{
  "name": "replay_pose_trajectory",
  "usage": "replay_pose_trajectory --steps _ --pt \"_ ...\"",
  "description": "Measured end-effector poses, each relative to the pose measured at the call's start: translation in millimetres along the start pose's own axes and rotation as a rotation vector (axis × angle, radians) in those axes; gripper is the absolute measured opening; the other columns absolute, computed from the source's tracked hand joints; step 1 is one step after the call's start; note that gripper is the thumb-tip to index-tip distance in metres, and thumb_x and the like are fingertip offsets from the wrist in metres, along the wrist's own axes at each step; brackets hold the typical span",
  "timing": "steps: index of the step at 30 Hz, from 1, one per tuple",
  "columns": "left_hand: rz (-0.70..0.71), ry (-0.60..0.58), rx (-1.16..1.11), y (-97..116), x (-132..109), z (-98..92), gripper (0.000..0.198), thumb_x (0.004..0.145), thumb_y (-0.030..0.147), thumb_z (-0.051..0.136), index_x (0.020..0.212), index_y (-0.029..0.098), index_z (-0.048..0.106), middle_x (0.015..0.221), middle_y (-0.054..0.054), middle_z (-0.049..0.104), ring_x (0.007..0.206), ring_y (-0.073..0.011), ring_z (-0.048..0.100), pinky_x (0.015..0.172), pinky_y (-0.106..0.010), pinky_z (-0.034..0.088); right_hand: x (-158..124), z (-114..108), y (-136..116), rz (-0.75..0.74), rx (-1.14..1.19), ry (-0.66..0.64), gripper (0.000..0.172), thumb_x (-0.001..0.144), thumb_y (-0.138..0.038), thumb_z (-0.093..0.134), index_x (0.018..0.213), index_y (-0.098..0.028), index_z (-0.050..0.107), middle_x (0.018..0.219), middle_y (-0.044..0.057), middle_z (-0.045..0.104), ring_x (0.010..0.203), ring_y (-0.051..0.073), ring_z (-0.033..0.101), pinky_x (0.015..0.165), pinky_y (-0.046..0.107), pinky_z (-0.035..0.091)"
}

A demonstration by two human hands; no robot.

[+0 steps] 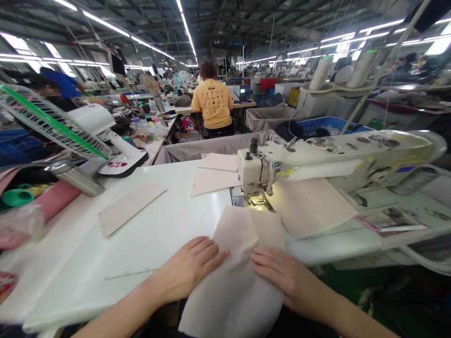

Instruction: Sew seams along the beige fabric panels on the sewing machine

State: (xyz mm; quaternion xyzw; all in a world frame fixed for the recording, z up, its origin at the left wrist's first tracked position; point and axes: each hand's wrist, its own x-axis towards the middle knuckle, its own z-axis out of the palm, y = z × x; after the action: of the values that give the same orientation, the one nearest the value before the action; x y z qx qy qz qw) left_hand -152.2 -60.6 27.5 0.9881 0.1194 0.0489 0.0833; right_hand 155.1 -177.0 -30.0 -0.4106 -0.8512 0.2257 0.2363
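Observation:
A pale beige fabric piece [239, 234] lies on the white table [158, 234] and runs under the needle of the sewing machine [260, 171]. My left hand [190, 267] rests flat on the fabric's left edge, fingers stretched out. My right hand [282, 277] lies flat on its right side, fingers extended. Both hands press the cloth down near the table's front edge, where it hangs over toward me.
More beige pieces lie around: a strip [128, 206] at left, two pieces [214, 176] behind the machine head, one [310, 206] under the arm. A white fan [88, 126] stands at left. A person in a yellow shirt [213, 101] sits ahead.

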Motion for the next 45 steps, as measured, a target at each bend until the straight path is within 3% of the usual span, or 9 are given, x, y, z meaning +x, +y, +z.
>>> replay_pose_trajectory --steps 5,12,16,20,23,27,32,39,45 --pt "-0.329 0.073 -0.555 5 14 -9.9 0.037 0.097 0.031 0.050 0.130 0.024 0.064 0.138 -0.009 0.062 0.125 -0.0266 0.059 0.107 -0.037 0.048 33 -5 16 0.388 0.499 0.364 0.025 0.090 -0.023 0.056 0.109 -0.023 0.073 0.119 0.009 0.072 0.113 0.024 0.067 0.101 0.041 0.052" --pt "-0.963 0.236 -0.769 -7 42 15.1 0.049 0.083 0.059 0.055 0.090 0.014 0.073 0.089 -0.009 0.078 0.085 -0.0315 0.072 0.075 -0.036 0.058 60 14 18 0.666 0.530 0.731 0.074 0.085 -0.043 0.066 0.150 -0.020 0.037 0.108 0.010 0.071 0.096 0.025 0.071 0.090 0.041 0.056" --pt "-0.997 0.209 -0.688 -6 44 19.7 0.047 0.077 0.059 0.055 0.082 0.014 0.070 0.081 -0.009 0.077 0.078 -0.0323 0.071 0.067 -0.036 0.055 61 12 15 0.568 0.419 0.654 0.027 0.089 -0.031 0.057 0.113 -0.023 0.067 0.103 0.007 0.073 0.101 0.024 0.069 0.093 0.037 0.053" --pt "-1.026 0.229 -0.577 3 37 21.8 0.045 0.078 0.059 0.052 0.079 0.016 0.067 0.076 -0.010 0.076 0.073 -0.0321 0.071 0.066 -0.037 0.054 54 12 16 0.641 0.450 0.669 0.052 0.088 -0.025 0.054 0.139 -0.020 0.049 0.083 0.002 0.071 0.074 0.020 0.069 0.073 0.033 0.057" --pt "-0.999 0.303 -0.501 9 35 24.6 0.043 0.081 0.057 0.052 0.088 0.018 0.069 0.086 -0.009 0.077 0.080 -0.0308 0.071 0.074 -0.037 0.055 56 10 18 0.629 0.389 0.639 0.069 0.089 -0.022 0.052 0.154 -0.025 0.030 0.100 0.005 0.073 0.086 0.021 0.071 0.081 0.036 0.057" --pt "-1.023 0.391 -0.419 10 36 25.3 0.046 0.084 0.061 0.048 0.083 0.019 0.067 0.080 -0.008 0.075 0.075 -0.0296 0.070 0.073 -0.036 0.055 71 0 21 0.433 0.259 0.623 0.051 0.093 -0.017 0.044 0.143 -0.029 0.049 0.129 0.007 0.065 0.122 0.022 0.060 0.106 0.041 0.046" --pt "-0.962 0.398 -0.382 16 33 24.0 0.054 0.093 0.062 0.038 0.074 0.020 0.066 0.075 -0.008 0.073 0.075 -0.0292 0.070 0.073 -0.035 0.055 76 -15 17 0.238 0.265 0.616 0.024 0.094 -0.022 0.052 0.115 -0.025 0.064 0.114 0.006 0.066 0.113 0.020 0.062 0.101 0.035 0.048" --pt "-0.919 0.406 -0.359 16 32 26.5 0.047 0.094 0.057 0.040 0.078 0.022 0.067 0.090 -0.009 0.074 0.085 -0.0289 0.069 0.080 -0.036 0.055 62 -1 18 0.453 0.265 0.632 0.014 0.094 -0.029 0.056 0.093 -0.023 0.068 0.091 0.004 0.069 0.085 0.018 0.065 0.078 0.029 0.052" --pt "-1.016 0.275 -0.341 8 40 22.7 0.041 0.088 0.059 0.044 0.077 0.022 0.061 0.063 -0.002 0.063 0.059 -0.0231 0.060 0.059 -0.032 0.047 59 12 26 0.528 0.193 0.568 0.014 0.092 -0.024 0.055 0.095 -0.022 0.069 0.093 0.005 0.070 0.089 0.020 0.067 0.082 0.032 0.051"
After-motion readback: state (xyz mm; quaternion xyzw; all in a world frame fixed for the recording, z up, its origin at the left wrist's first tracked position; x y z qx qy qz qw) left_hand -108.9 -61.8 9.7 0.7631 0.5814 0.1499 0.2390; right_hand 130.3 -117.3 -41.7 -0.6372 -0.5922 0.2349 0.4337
